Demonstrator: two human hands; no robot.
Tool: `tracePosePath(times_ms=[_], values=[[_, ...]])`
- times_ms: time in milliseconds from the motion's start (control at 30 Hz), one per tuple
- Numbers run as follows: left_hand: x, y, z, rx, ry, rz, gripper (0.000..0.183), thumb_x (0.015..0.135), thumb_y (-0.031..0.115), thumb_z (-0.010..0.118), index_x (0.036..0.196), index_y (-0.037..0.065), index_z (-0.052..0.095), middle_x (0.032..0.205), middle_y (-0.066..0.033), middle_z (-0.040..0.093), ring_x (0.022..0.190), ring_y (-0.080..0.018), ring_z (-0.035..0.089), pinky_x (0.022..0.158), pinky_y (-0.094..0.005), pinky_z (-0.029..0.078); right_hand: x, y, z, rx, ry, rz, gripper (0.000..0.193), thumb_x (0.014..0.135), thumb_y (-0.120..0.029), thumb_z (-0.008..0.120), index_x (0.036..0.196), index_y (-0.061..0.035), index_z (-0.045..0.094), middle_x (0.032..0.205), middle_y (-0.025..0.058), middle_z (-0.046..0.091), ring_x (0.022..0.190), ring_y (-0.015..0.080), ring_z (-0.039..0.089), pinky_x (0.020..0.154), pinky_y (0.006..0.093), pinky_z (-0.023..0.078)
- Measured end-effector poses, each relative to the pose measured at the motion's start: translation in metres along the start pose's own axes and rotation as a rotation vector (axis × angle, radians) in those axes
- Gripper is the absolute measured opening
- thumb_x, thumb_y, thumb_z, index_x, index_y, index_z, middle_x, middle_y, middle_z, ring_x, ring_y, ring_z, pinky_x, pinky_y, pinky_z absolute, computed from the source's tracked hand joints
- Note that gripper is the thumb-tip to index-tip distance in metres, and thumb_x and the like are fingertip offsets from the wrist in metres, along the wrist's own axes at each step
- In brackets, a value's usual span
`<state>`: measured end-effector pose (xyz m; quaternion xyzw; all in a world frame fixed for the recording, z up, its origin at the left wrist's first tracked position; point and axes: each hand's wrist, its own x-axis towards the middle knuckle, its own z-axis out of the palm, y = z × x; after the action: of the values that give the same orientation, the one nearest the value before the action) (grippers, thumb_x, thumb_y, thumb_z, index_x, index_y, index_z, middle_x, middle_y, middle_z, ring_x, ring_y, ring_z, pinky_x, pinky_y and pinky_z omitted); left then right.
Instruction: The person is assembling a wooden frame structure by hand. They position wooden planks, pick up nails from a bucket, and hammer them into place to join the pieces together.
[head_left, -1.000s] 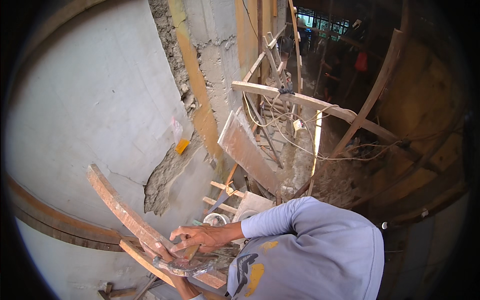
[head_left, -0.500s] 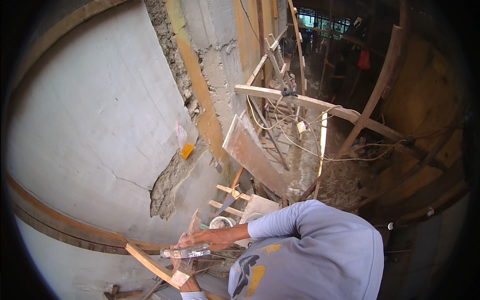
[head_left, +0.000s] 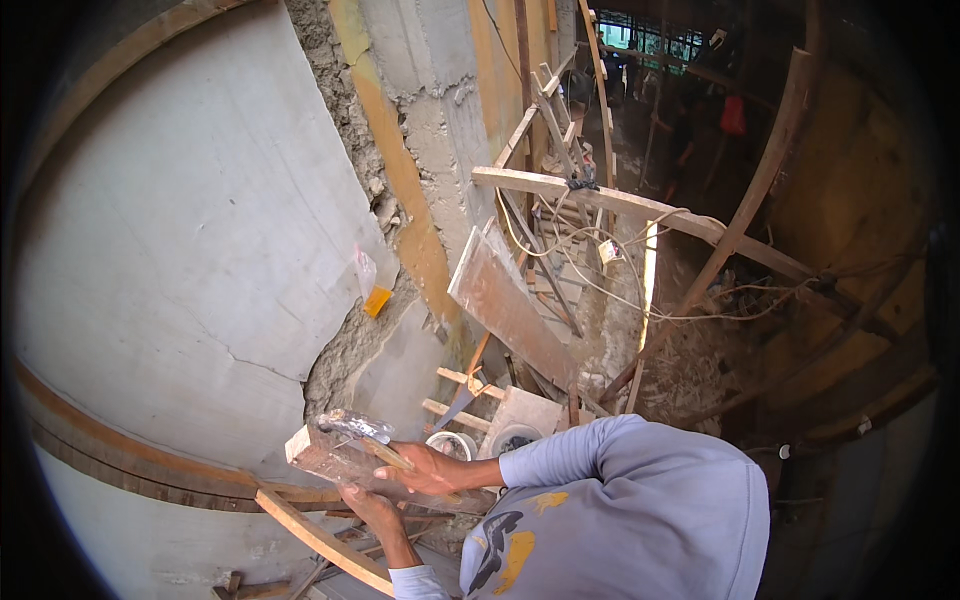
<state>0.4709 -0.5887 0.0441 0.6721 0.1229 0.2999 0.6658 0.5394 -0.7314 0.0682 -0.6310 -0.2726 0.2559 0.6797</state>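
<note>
The grey wall (head_left: 200, 230) is on the left, and the brown panel (head_left: 510, 310) leans at a slant beyond the work. The wooden board (head_left: 345, 465) is held in front of the person, one end pointing toward the wall. The tool (head_left: 388, 455) has a wooden handle and a shiny metal head; the head lies at the upper edge of the board, near that end. Contact between head and board cannot be determined.

The right hand (head_left: 430, 468) is closed around the handle, in front of the board. The left hand (head_left: 372, 510) grasps the board at its lower edge with fingers bent; the depth of the grip is hidden.

The white bucket (head_left: 450, 434) stands just beyond the right hand and contains grey material. A second round container (head_left: 517, 428) stands beside it; its contents look dark and are unclear. Against the wall hangs a clear bag (head_left: 365, 268), with a yellow piece (head_left: 377, 301) at its lower end.
</note>
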Motion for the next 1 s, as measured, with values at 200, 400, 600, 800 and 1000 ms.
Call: tracePosePath(times_ms=[200,400,600,800,1000], values=[[0.011,0.003,0.008,0.17,0.066,0.034,0.105,0.093,0.084,0.052,0.143,-0.008,0.044,0.139,-0.024,0.051,0.126,-0.0336,0.054,0.106,-0.0493,0.044,-0.007,-0.001,-0.008,-0.111,-0.003,0.062,0.061,0.107,-0.043,0.062,0.151,-0.0032,0.048,0.08,0.0061,0.06,0.065,0.014,0.06,0.061,0.0349,0.053],[0.021,0.011,0.026,0.535,0.342,0.232,0.091,0.101,0.076,0.047,0.148,-0.002,0.043,0.143,-0.022,0.048,0.13,-0.034,0.053,0.106,-0.0472,0.045,-0.016,0.021,-0.003,-0.016,0.138,0.065,0.046,0.107,-0.03,0.064,0.141,0.0,0.053,0.091,0.0088,0.063,0.07,0.0133,0.066,0.066,0.0336,0.057],[0.039,0.052,0.049,0.274,0.278,0.043,0.071,0.103,0.066,0.053,0.134,0.002,0.053,0.124,-0.0142,0.054,0.111,-0.0271,0.057,0.094,-0.0426,0.049,-0.015,0.041,-0.009,-0.043,0.156,0.085,0.043,0.105,-0.037,0.066,0.123,0.0016,0.055,0.092,0.013,0.061,0.078,0.0224,0.071,0.072,0.0401,0.059],[0.044,0.005,0.016,-0.166,0.478,-0.178,0.034,0.106,0.039,0.06,0.111,0.005,0.057,0.094,-0.0014,0.056,0.085,-0.0132,0.057,0.078,-0.0302,0.05,-0.012,0.086,-0.04,-0.457,0.078,-0.024,0.05,0.104,-0.037,0.065,0.139,-0.0027,0.06,0.093,0.0277,0.069,0.081,0.0472,0.069,0.076,0.0511,0.054],[0.034,-0.097,-0.023,-0.373,0.529,-0.4,0.019,0.106,0.028,0.058,0.096,0.012,0.058,0.088,0.0026,0.052,0.084,-0.0107,0.053,0.079,-0.0305,0.044,-0.064,0.154,-0.096,-0.602,0.043,0.416,0.045,0.103,-0.024,0.064,0.136,0.0043,0.056,0.1,0.0293,0.072,0.091,0.0408,0.073,0.081,0.0465,0.055]])
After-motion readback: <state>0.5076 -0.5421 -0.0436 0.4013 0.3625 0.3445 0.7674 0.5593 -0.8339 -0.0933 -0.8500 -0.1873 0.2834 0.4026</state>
